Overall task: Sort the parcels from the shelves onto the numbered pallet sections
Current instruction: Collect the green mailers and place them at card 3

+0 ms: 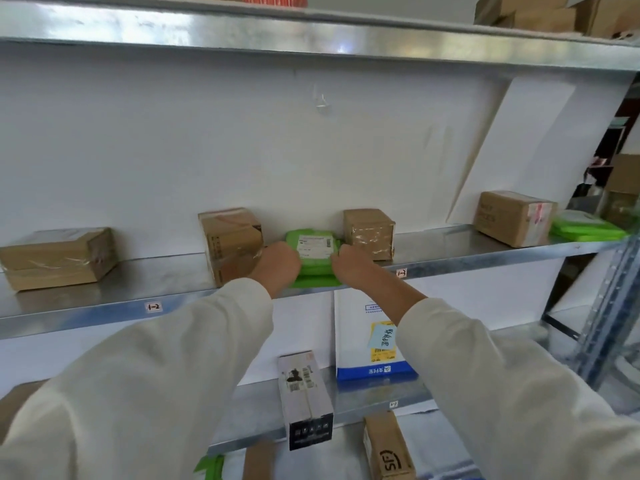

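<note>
Both hands, left hand (278,263) and right hand (351,263), clasp the soft green plastic mailer stack (313,252); taped brown cardboard boxes (369,233) either side await sorting.

both hands (277,265) on green parcel (313,252)

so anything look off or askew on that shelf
Mostly tidy. The tall cardboard box left of the green parcels leans and juts past the shelf edge. Both hands, left hand and right hand, grip the green parcels.
</note>
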`<state>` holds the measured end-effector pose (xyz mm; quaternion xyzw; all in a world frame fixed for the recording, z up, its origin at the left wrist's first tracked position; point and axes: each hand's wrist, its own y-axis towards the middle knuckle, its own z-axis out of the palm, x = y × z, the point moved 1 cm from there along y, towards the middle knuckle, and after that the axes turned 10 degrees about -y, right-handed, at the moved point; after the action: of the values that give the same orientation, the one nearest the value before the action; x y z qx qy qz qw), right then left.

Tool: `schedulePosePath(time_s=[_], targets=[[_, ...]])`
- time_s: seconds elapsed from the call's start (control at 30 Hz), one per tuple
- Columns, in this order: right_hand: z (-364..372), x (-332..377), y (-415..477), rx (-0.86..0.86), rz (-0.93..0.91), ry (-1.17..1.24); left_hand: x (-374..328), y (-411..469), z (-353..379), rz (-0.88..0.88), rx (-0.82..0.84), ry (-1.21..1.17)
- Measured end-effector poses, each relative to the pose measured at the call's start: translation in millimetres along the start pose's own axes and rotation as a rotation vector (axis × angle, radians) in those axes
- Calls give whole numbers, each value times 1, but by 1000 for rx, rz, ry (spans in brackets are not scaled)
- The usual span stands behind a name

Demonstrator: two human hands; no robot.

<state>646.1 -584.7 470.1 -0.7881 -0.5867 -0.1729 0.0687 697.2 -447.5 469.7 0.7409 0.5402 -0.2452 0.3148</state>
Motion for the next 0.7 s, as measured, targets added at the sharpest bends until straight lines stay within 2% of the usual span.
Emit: schedulePosePath(time_s=[0.2, 0.23, 0.33, 0.47, 0.7], targets=[[0, 1, 18, 76, 22, 281, -2, -15, 9, -50, -69, -142], [1, 0, 20, 73, 21, 289, 1, -16, 10, -79, -80, -238], [1, -1, 19, 48, -27, 283, 5, -12, 9, -92, -172, -154], [-2, -3, 16, 55, -43, 318, -3, -11, 4, -208, -229, -258], [15, -18, 3, -12, -58, 629, 3, -24, 16, -233, -308, -679]])
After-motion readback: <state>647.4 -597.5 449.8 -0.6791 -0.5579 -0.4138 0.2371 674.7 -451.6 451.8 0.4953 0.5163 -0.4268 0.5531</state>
